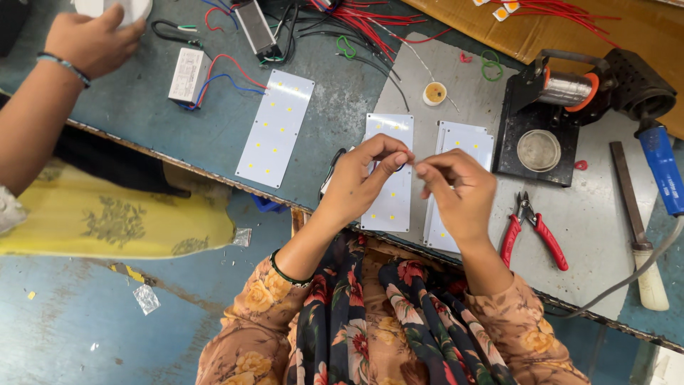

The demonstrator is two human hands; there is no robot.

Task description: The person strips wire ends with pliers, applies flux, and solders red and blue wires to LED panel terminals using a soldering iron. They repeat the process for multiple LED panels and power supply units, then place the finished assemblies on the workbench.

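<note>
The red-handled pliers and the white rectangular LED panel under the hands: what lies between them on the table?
In the head view, a stack of white LED panels lies between the red-handled pliers and the panel; the right hand hovers over it.

Pliers rt — bare table beyond

Workbench: blue-grey painted top, worn and scratched, front edge chipped and running diagonally across the view. Grey mat: lies on the bench's right part. Brown cardboard sheet: at the far right corner. Floor: blue-grey, scuffed, littered with small scraps of clear foil. Light: even, soft, no hard shadows.
</note>
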